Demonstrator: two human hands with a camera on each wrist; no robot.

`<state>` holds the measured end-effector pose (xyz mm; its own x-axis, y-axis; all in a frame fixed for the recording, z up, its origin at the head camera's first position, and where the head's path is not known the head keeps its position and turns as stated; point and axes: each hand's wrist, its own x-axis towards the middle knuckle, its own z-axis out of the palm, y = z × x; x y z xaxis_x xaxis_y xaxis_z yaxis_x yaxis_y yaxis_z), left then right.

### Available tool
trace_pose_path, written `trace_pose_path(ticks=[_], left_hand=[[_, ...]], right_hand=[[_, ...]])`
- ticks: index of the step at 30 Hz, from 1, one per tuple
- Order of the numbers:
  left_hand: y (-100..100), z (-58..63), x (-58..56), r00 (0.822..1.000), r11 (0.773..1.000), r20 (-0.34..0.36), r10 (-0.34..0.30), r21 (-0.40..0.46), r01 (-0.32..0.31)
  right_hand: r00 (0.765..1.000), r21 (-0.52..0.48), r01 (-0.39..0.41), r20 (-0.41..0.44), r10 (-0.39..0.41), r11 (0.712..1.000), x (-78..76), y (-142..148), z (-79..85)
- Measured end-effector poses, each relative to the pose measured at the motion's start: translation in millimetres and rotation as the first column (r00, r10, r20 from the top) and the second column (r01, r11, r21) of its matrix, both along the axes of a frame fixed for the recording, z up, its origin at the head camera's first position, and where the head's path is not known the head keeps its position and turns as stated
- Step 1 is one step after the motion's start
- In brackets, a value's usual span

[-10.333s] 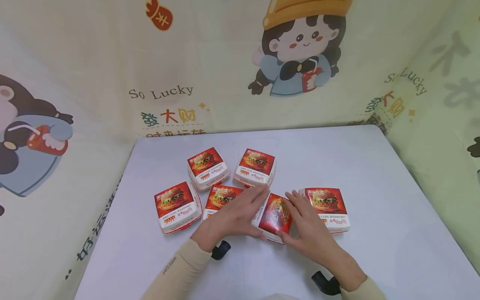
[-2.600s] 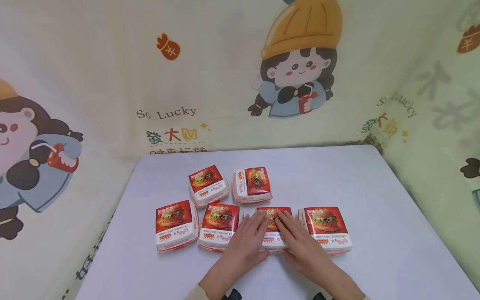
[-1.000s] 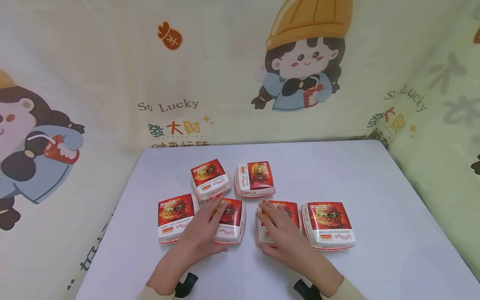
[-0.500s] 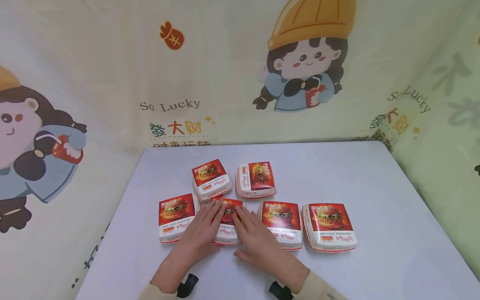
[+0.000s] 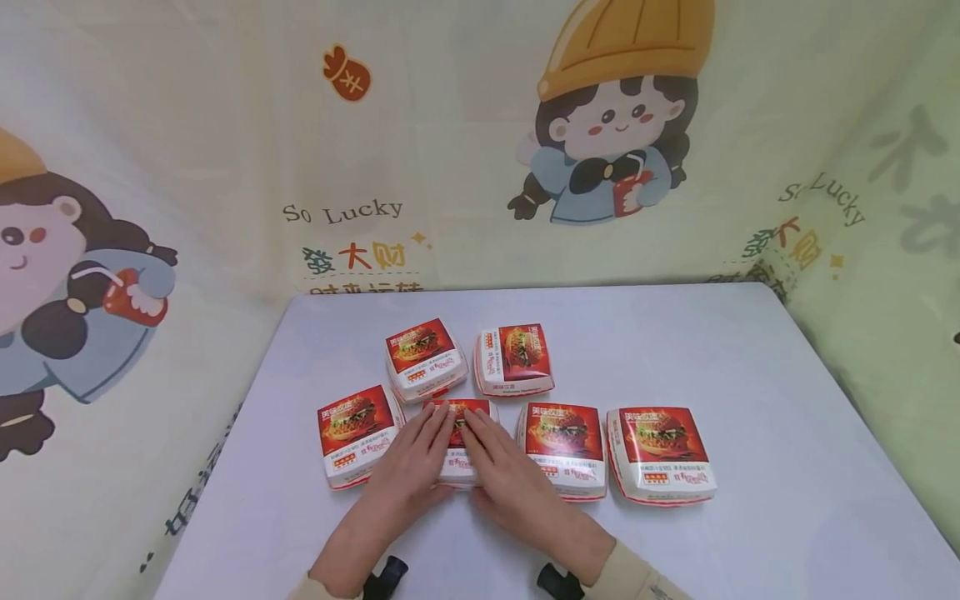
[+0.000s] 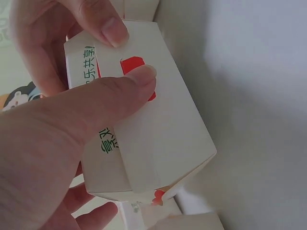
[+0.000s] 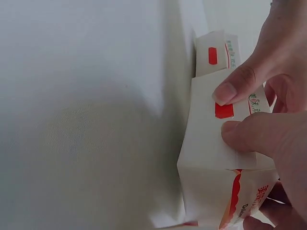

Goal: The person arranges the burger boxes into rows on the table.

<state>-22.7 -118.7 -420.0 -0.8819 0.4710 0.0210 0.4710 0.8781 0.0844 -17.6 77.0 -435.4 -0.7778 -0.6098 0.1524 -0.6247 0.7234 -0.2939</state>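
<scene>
In the head view, a red-and-white burger box [image 5: 459, 469] sits second from left in the front row. My left hand [image 5: 405, 471] and right hand [image 5: 517, 483] hold it together, fingers over the lid and thumbs on the near side. The left wrist view shows the thumb of my left hand [image 6: 96, 110] across a red tab [image 6: 133, 63] on the box's white face. From the right wrist, both thumbs rest beside that red tab [image 7: 224, 111]. Most of the printed lid is hidden under the fingers.
Left of the held box is another burger box [image 5: 360, 437]. Two more boxes, one on the right [image 5: 562, 450] and one beyond it [image 5: 662, 457], continue the row. Behind stand a tilted box [image 5: 426, 358] and a sideways-printed box [image 5: 513, 358]. A white table [image 5: 750, 358] carries them all.
My right hand has left the neighbouring box and moved left onto this one, joining my left hand. The held box has shifted slightly right; the leftmost box has turned a little.
</scene>
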Motion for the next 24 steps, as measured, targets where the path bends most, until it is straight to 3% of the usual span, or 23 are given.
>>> trace_pose_path(ticks=[7,24], left_hand=[[5.8,0.1,4.7,0.998,1.0,-0.051,-0.026,0.001,0.026],[13.9,-7.8,7.5,0.998,0.998,0.06,-0.025,0.058,0.022]], right_hand=[[1.0,-0.03,-0.009,-0.015,0.009,1.0,2.6,9.4,2.0],[1.0,0.017,0.001,0.003,-0.001,1.0,6.4,19.2,-2.4]])
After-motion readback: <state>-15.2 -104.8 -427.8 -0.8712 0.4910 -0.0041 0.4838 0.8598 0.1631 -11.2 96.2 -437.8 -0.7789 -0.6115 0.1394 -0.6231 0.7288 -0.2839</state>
